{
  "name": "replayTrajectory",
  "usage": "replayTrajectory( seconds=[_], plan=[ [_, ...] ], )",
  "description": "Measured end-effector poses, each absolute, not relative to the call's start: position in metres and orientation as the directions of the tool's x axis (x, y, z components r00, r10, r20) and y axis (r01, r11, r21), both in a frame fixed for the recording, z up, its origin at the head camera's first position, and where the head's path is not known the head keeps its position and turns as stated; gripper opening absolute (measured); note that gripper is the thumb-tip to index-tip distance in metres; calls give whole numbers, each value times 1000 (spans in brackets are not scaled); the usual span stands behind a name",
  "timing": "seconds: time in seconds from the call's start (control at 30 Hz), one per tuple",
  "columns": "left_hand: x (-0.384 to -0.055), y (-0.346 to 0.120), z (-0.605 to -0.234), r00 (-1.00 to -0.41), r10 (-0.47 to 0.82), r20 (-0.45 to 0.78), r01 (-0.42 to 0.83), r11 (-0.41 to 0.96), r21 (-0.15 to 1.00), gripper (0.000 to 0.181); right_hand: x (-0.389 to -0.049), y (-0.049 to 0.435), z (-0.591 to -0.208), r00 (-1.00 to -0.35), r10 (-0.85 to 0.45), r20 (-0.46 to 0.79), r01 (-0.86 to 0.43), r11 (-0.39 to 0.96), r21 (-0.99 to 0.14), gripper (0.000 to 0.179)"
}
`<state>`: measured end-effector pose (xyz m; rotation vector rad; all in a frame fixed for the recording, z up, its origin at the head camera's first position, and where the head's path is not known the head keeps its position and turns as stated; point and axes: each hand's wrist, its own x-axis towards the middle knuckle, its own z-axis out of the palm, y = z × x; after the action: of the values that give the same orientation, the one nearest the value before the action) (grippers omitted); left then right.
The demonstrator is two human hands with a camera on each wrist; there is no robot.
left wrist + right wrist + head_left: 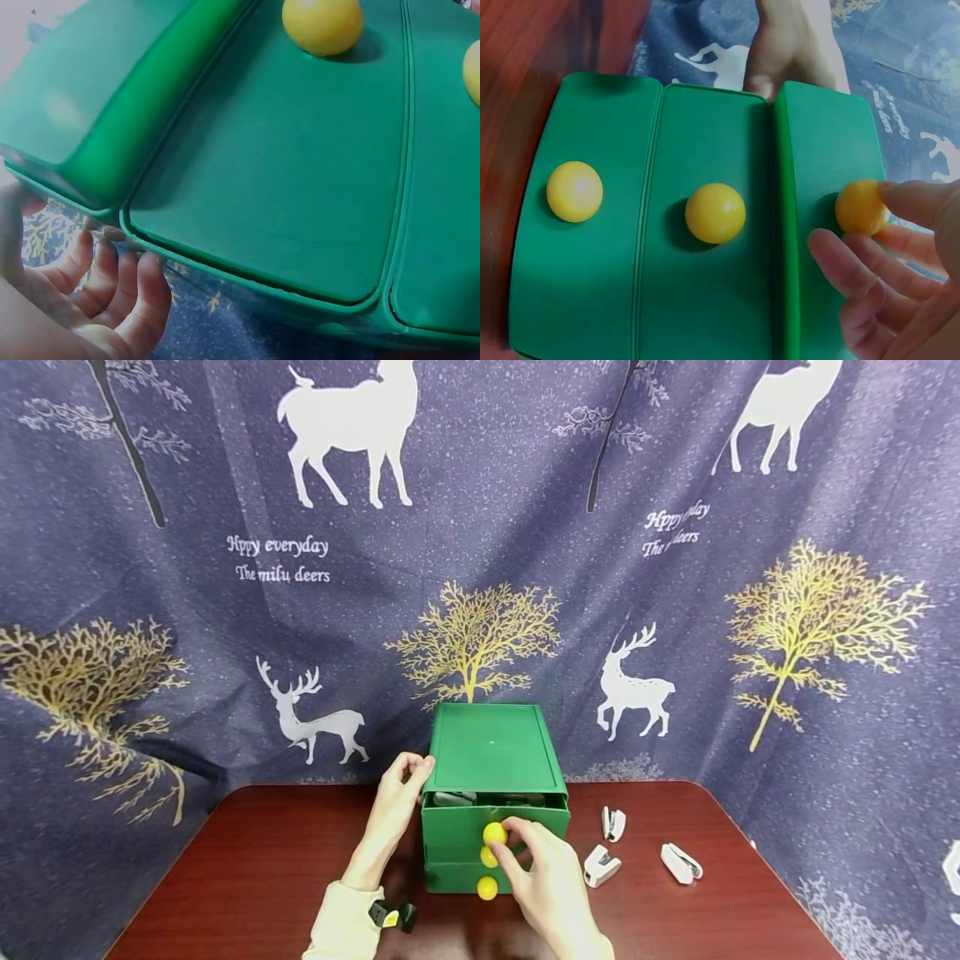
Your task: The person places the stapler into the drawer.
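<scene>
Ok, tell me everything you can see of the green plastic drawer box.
The glossy green box, plastic by its look, stands upright on the red-brown table. It has a flat top and three stacked drawers, each with a round yellow knob. The top drawer is pulled partly out, showing greyish things inside; the lower two look shut. The right hand pinches the top knob; the left hand is at its left side, contact hard to confirm.
</scene>
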<state>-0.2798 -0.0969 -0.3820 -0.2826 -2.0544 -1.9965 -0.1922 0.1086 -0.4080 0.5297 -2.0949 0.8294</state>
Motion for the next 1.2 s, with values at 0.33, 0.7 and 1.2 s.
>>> replayTrajectory(
  seconds=[0.33, 0.7, 1.2],
  plan=[
    [-294, -98, -398, -947, -55, 317, 316, 15, 949, 21, -203, 108, -411, -599, -51, 799, -596, 696, -401, 24],
    [-305, -100, -411, -950, -61, 306, 306, 1, 952, 24, -209, 106, -412, -609, -25, 793, -586, 688, -429, 24],
    [-296, -99, -399, -953, -45, 300, 301, -8, 954, 21, -216, 106, -418, -626, 16, 780, -557, 691, -461, 22]
  ],
)
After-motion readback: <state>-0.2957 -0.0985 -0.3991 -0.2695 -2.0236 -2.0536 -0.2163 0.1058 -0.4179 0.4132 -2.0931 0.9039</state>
